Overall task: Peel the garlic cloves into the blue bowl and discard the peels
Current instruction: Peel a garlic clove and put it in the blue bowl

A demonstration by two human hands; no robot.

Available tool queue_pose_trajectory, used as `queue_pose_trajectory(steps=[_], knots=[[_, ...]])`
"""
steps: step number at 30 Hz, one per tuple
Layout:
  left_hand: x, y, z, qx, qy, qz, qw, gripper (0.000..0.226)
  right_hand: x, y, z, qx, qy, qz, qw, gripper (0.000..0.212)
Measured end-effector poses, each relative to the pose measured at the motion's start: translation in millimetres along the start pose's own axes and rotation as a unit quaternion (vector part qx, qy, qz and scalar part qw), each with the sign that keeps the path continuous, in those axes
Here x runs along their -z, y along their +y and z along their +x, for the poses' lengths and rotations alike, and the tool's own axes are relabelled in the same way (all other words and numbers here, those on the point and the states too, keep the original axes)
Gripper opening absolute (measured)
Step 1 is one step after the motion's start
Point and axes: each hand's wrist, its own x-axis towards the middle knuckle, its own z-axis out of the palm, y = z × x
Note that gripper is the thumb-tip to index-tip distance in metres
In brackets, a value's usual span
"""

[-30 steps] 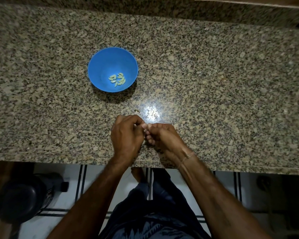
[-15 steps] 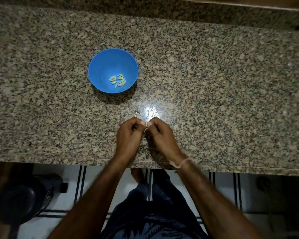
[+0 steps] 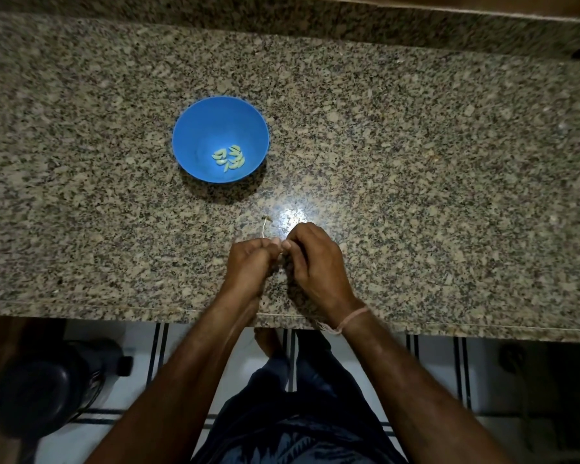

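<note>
Blue bowl (image 3: 195, 128): one, mid-bench, left of centre.
Peeled cloves (image 3: 229, 157): about seven, pale yellow-green, clustered on its bottom.
Your hands: left hand (image 3: 253, 262) and right hand (image 3: 315, 259) together pinch one mostly hidden garlic clove (image 3: 283, 252), near the bench's front edge.
Peel scrap (image 3: 265, 226): one, just beyond your fingertips.

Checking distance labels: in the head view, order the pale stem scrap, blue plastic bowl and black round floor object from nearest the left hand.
1. Pale stem scrap, just beyond the left hand.
2. Blue plastic bowl, farther back-left.
3. Black round floor object, below the counter, left.
</note>
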Motion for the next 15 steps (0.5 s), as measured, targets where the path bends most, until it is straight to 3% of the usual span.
queue_pose_trajectory(steps=[2, 4, 5, 6, 7, 9, 10, 12, 14, 15], knots=[[-1.9, -1.0, -4.1, -0.063, 0.023, 0.071, 0.995, 0.024, -1.1, -0.9, 0.5, -0.088, -0.005, 0.104, 0.991, 0.02], [2.4, -6.7, -2.9, -0.192, 0.08, 0.259, 0.943, 0.017, -1.1, -6.4, 0.7, -0.251, -0.033, 0.316, 0.914, 0.024], [4.5, -8.2, -3.0, -0.238, 0.108, 0.339, 0.904, 0.014, -1.0, -7.4, 0.0, -0.304, -0.041, 0.382, 0.872, 0.024], [4.9, -8.7, -3.5, -0.258, 0.124, 0.374, 0.882, 0.012, -1.3, -7.6, -1.3, -0.323, -0.041, 0.4, 0.857, 0.024], [4.6, -9.2, -3.8, -0.25, 0.118, 0.367, 0.888, 0.013, -2.4, -6.9, -2.9, -0.306, -0.036, 0.374, 0.875, 0.025], [1.5, -6.6, -2.8, -0.177, 0.07, 0.236, 0.953, 0.021, -1.5, -4.8, -6.0, -0.197, -0.007, 0.242, 0.95, 0.021], [-1.1, -3.8, -4.6, -0.123, 0.039, 0.145, 0.981, 0.023, -0.9, -3.2, -6.5, -0.146, 0.009, 0.195, 0.97, 0.017], [-3.1, -2.1, -5.7, -0.042, -0.01, 0.018, 0.999, 0.022, 0.0, -3.1, -4.5, -0.095, 0.029, 0.166, 0.981, 0.013], [-1.8, -3.2, -5.6, -0.066, -0.012, 0.055, 0.996, 0.022, -0.8, -2.3, -3.8, -0.093, 0.03, 0.165, 0.981, 0.011], [0.1, -4.6, -4.7, -0.125, 0.013, 0.154, 0.98, 0.021, -0.8, -2.4, -4.3, -0.112, 0.028, 0.173, 0.978, 0.011]])
